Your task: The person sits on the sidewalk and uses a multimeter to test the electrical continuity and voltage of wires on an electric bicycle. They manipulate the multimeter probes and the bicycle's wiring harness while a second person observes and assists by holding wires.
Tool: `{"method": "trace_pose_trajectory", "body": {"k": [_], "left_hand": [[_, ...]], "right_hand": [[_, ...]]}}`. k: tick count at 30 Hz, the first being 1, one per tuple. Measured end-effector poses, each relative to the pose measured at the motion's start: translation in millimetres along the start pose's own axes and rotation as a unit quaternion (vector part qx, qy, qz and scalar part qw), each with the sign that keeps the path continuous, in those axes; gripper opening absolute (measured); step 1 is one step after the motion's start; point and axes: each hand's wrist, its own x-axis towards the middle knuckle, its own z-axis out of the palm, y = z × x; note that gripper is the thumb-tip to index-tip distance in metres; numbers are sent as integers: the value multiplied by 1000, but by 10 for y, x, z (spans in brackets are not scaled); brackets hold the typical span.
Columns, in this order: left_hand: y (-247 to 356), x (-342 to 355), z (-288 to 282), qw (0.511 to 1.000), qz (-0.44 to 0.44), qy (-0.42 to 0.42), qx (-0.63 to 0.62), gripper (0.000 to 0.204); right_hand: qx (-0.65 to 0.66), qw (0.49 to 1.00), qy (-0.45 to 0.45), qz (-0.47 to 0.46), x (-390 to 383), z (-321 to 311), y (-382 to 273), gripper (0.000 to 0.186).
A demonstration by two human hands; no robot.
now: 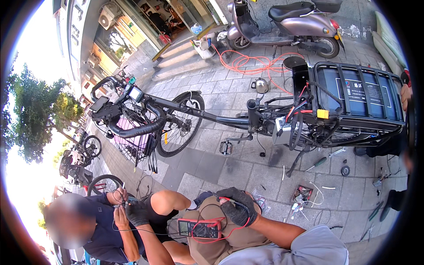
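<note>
My right hand (240, 208), in a dark glove, is closed round a red test probe (228, 200) whose red lead loops down to my lap. A red multimeter (199, 229) with a dial and a small display lies across my thighs. At left, my gloved left hand (138, 213) has its fingers drawn together beside the hands (120, 214) of a co-worker seated there. Thin dark wires run between those hands, and a short white piece (123, 186) sticks up from the co-worker's fingers. What my left fingers pinch is too small to make out.
Ahead stands a black electric bicycle (212, 117) with a blue battery box (357, 90) on its rear rack and exposed wiring with a yellow connector (323, 114). A screwdriver (316, 164), a wrench (337, 152) and a small parts box (302, 195) lie on the paving. Another person's hand (405, 97) is by the rack.
</note>
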Motion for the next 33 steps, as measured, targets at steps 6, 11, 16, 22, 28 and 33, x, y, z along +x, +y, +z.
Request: {"method": "trace_pose_trajectory", "body": {"k": [6,11,16,22,28,33], "left_hand": [[3,-38,-8,998,20,59,8,20],[151,-62,-279,995,30,65,68,20],[6,4,-111,998,15,64,19,19],[6,-3,77,998,20,57,-8,17],[-38,-90,66,991,26,132,-18,18],[7,-78,46,996,22,82,14,20]], "right_hand": [[24,999,1,40,0,-33,-20,18],[54,996,-11,65,-32,-12,-1,19],[35,998,-4,51,-8,-40,29,19],[-8,999,-19,44,-26,-19,3,19],[16,1000,-3,26,14,-20,-4,20],[28,999,-5,37,22,-18,-7,20]]}}
